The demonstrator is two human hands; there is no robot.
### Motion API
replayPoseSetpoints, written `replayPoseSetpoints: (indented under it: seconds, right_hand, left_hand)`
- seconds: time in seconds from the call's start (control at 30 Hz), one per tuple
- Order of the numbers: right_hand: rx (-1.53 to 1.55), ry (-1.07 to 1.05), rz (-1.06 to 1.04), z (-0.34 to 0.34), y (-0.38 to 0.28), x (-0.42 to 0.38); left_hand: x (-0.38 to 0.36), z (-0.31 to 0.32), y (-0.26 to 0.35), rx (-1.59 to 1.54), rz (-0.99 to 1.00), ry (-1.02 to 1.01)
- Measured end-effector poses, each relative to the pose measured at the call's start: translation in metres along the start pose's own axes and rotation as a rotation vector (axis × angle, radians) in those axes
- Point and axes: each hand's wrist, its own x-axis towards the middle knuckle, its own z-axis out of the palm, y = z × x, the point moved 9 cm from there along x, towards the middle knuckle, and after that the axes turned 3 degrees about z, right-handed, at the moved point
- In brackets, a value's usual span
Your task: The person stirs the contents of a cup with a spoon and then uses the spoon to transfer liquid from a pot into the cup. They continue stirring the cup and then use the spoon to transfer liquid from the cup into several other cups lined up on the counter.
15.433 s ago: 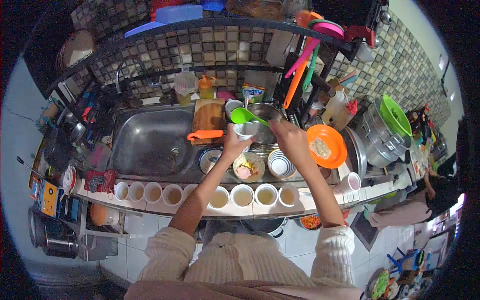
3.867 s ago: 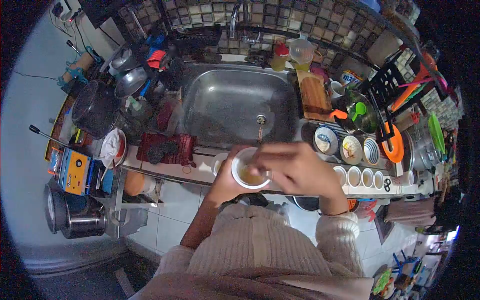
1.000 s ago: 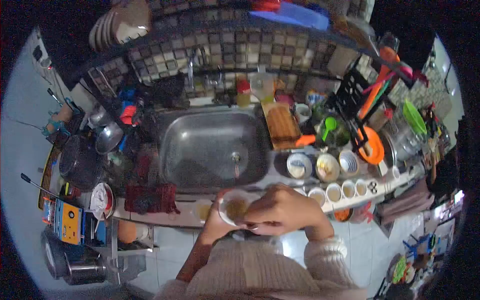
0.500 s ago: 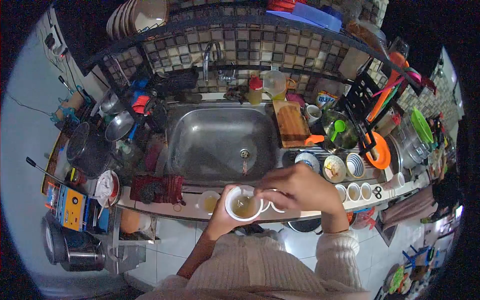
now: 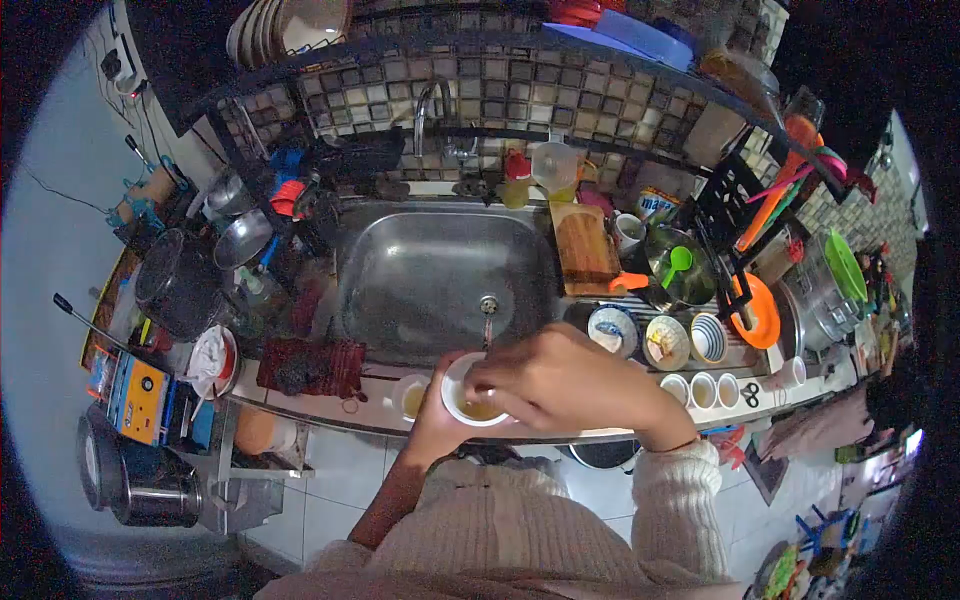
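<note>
**Head view: cup half hidden under my right hand**

I am holding a white cup (image 5: 470, 400) of yellowish liquid over the counter edge (image 5: 330, 385), my left hand (image 5: 432, 425) gripping it from below. My right hand (image 5: 560, 385) is curling over its rim, hiding whatever the fingers are pinching. Behind the sink (image 5: 440, 275), a packet (image 5: 655, 205) is showing partial blue lettering, unreadable.

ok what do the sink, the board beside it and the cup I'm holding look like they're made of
Sink: likely stainless steel, grey with a brushed sheen and soft reflections.
Cutting board: looks like wood, matte brown with darker streaks.
Cup: white and smooth with a thin rim, probably plastic or paper; the view leaves it open. The left hand holds it while the right hand covers its rim.
</note>
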Motion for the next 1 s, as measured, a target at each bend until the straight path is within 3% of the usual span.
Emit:
replayPoseSetpoints:
  seconds: [0.1, 0.17, 0.2, 0.23, 0.3, 0.43, 0.5, 0.6, 0.7, 0.77, 0.87, 1.0]
  right_hand:
    - [0.098, 0.031, -0.086, -0.007, -0.007, -0.006]
    - [0.062, 0.116, 0.053, -0.024, 0.005, -0.014]
    - [0.152, 0.291, 0.031, -0.037, 0.008, -0.02]
    - [0.161, 0.277, 0.028, -0.038, 0.009, -0.023]
    - [0.144, 0.464, 0.095, -0.065, 0.01, -0.034]
    - [0.257, 0.547, 0.188, -0.078, 0.014, -0.04]
    - [0.188, 0.475, 0.096, -0.072, 0.016, -0.036]
    - [0.094, 0.194, 0.029, -0.04, 0.018, -0.021]
    - [0.143, 0.211, -0.046, -0.019, 0.02, -0.01]
    - [0.213, 0.194, -0.062, -0.012, 0.022, -0.004]
    - [0.268, -0.001, -0.152, 0.001, 0.017, 0.002]
    - [0.17, 0.011, 0.072, 0.002, 0.036, 0.009]
  left_hand:
    - [0.004, -0.001, -0.006, -0.162, -0.045, 0.029]
    - [0.006, -0.003, 0.002, -0.043, -0.009, 0.043]
    - [0.008, -0.003, 0.005, 0.038, 0.001, 0.022]
    - [0.009, -0.004, 0.004, 0.033, -0.009, 0.035]
    - [0.012, -0.003, 0.006, 0.008, 0.02, 0.012]
    - [0.013, -0.007, 0.002, 0.066, 0.002, 0.03]
    - [0.015, -0.007, 0.003, 0.067, 0.051, 0.0]
    - [0.013, -0.007, 0.0, 0.045, 0.036, -0.004]
    - [0.014, -0.009, 0.001, 0.044, 0.0, -0.006]
    - [0.015, -0.007, -0.008, -0.114, -0.101, -0.009]
    - [0.012, -0.014, -0.016, -0.088, -0.049, 0.008]
    - [0.013, -0.017, -0.003, 0.027, 0.043, -0.033]
